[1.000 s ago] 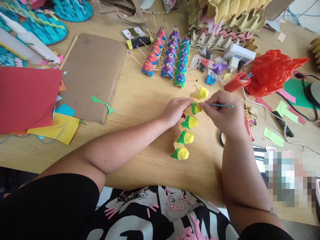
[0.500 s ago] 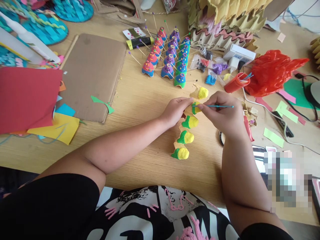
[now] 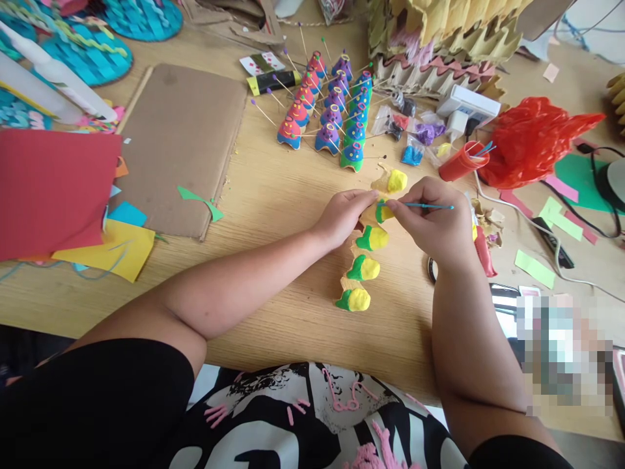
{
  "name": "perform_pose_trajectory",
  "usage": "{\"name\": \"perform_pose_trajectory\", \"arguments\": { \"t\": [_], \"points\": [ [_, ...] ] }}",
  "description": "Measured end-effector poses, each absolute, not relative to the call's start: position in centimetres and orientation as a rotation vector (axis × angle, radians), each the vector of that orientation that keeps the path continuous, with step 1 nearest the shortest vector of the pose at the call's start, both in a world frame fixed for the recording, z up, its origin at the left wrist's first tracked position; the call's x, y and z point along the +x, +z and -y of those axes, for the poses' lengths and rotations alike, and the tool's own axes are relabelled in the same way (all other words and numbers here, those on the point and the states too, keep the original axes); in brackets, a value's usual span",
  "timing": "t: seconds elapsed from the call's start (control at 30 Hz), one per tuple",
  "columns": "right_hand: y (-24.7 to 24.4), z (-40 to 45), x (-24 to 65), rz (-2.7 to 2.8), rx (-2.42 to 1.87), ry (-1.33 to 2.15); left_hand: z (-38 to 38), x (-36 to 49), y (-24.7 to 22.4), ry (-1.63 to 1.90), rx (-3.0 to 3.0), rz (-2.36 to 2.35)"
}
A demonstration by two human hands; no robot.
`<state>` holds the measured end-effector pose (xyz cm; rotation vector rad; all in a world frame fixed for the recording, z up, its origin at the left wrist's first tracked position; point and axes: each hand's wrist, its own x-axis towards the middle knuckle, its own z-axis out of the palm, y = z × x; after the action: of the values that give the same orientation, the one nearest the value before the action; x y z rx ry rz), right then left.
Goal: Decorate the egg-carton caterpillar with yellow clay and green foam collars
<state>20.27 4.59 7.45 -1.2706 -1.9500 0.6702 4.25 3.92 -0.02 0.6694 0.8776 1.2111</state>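
An egg-carton strip (image 3: 350, 284) lies lengthwise before me, its humps covered in yellow and green modelling clay. Most humps carry a yellow top (image 3: 360, 300) with green clay (image 3: 364, 242) on the left side; the farthest hump shows only yellow. My left hand (image 3: 346, 215) is closed on the strip's left edge near the second hump from the far end. My right hand (image 3: 432, 218) pinches a thin blue stick (image 3: 427, 206), its tip at the green clay on that same hump. The right fingers partly hide this hump.
Finished rows of red, purple and blue-green clay-covered carton humps (image 3: 334, 117) with pins stand beyond. A red cup (image 3: 461, 163) and red plastic bag (image 3: 532, 140) are at right. Cardboard (image 3: 180, 143) and coloured paper (image 3: 53, 195) lie left; a white cable (image 3: 532, 225) crosses the right side.
The right hand and blue stick have shifted very slightly, with the stick's tip still at the same hump. The left hand stays in place.
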Motion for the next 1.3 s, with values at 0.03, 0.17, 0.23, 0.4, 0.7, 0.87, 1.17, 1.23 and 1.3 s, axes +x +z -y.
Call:
{"name": "perform_pose_trajectory", "arguments": {
  "t": [0.03, 0.17, 0.23, 0.4, 0.7, 0.87, 1.17, 1.23, 1.3],
  "points": [
    [7.47, -4.61, 20.3, 1.945, -1.277, 0.679, -3.92, 4.25, -0.03, 1.208, 0.668, -0.876],
    [7.37, -4.65, 20.33, 1.924, -1.293, 0.711, -4.01, 4.23, -0.21, 1.2, 0.672, -0.863],
    [7.31, -4.66, 20.28, 1.909, -1.295, 0.727, -4.04, 4.22, -0.29, 1.201, 0.67, -0.859],
    [7.41, -4.76, 20.23, 1.848, -1.258, 0.805, -4.03, 4.24, -0.26, 1.215, 0.661, -0.848],
    [7.35, -4.89, 20.66, 1.9, -1.259, 0.844, -3.99, 4.19, -0.05, 1.208, 0.66, -0.878],
    [7.4, -4.75, 20.42, 1.901, -1.284, 0.798, -4.02, 4.14, -0.1, 1.196, 0.657, -0.868],
    [7.48, -4.82, 20.48, 1.847, -1.265, 0.867, -4.01, 4.27, -0.23, 1.214, 0.651, -0.851],
    [7.38, -4.86, 20.48, 1.838, -1.274, 0.867, -4.05, 4.28, -0.32, 1.216, 0.657, -0.846],
    [7.26, -4.86, 20.42, 1.827, -1.288, 0.866, -4.08, 4.28, -0.42, 1.222, 0.661, -0.84]
  ]
}}
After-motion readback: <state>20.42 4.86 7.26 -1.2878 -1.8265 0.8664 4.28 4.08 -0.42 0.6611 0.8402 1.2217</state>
